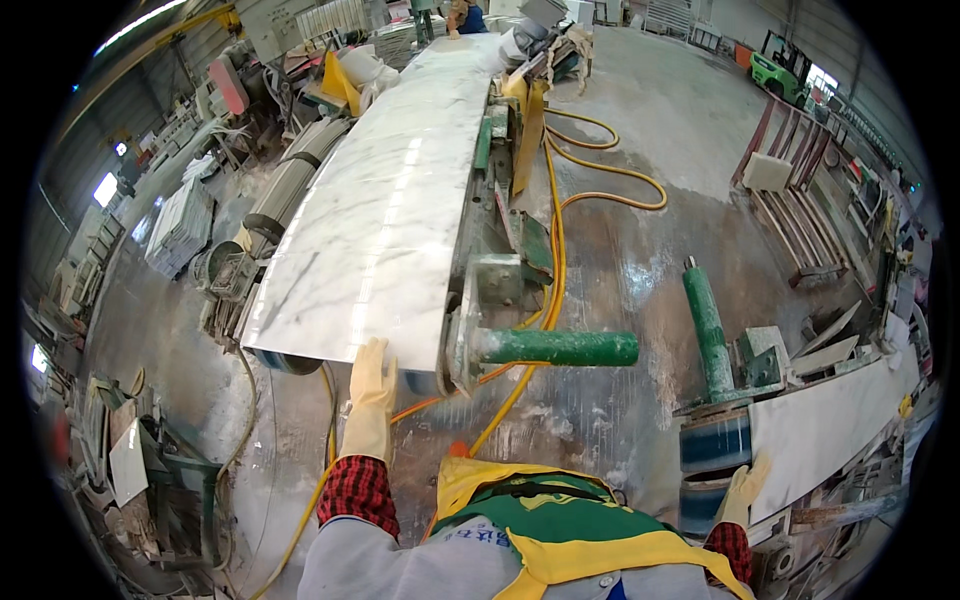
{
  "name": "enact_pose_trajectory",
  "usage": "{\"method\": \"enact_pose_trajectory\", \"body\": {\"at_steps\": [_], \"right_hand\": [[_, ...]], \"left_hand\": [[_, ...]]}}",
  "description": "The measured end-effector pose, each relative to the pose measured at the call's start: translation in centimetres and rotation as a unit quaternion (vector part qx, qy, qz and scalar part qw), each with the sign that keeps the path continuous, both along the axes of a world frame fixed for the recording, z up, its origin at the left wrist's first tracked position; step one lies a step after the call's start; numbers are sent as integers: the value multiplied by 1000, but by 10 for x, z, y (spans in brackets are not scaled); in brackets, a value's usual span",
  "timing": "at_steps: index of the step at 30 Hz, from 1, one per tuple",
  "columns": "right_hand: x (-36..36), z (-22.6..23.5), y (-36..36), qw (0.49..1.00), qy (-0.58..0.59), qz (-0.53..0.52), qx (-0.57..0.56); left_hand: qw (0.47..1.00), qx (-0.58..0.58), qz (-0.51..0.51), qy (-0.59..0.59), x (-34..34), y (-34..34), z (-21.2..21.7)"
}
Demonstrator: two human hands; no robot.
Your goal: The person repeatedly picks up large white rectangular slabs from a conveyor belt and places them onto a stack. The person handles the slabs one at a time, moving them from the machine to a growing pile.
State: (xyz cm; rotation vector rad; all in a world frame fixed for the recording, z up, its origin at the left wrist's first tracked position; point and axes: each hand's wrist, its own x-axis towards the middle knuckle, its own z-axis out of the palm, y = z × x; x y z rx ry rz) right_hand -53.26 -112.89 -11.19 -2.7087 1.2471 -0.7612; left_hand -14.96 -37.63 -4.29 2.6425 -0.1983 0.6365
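A long white marble slab (pixel 375 220) with grey veins lies on a roller bench that runs away from me. My left hand (pixel 372 395), in a cream glove, reaches its near end, fingers stretched out against the edge. Off to the right, a second polished white slab (pixel 840 430) lies beside dark blue rollers (pixel 716 446). My right hand (pixel 742 490), gloved the same way, is at that slab's near left edge with fingers extended; whether it presses on the stone I cannot tell. Neither hand is wrapped round anything.
A green post (pixel 560 347) juts from the bench's right side, and another green post (pixel 708 325) rises by the second slab. Yellow hoses (pixel 560 230) trail across the wet floor. A green forklift (pixel 780 75) stands far right. A person (pixel 466 17) is at the far end.
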Motion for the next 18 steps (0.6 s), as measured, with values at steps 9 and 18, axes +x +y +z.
{"method": "enact_pose_trajectory", "body": {"at_steps": [9,18], "right_hand": [[191,39,254,945,-44,169,277],[387,134,496,793,10,589,157]], "left_hand": [[989,77,-58,109,115,82,18],[979,129,-39,155,184,112,25]]}}
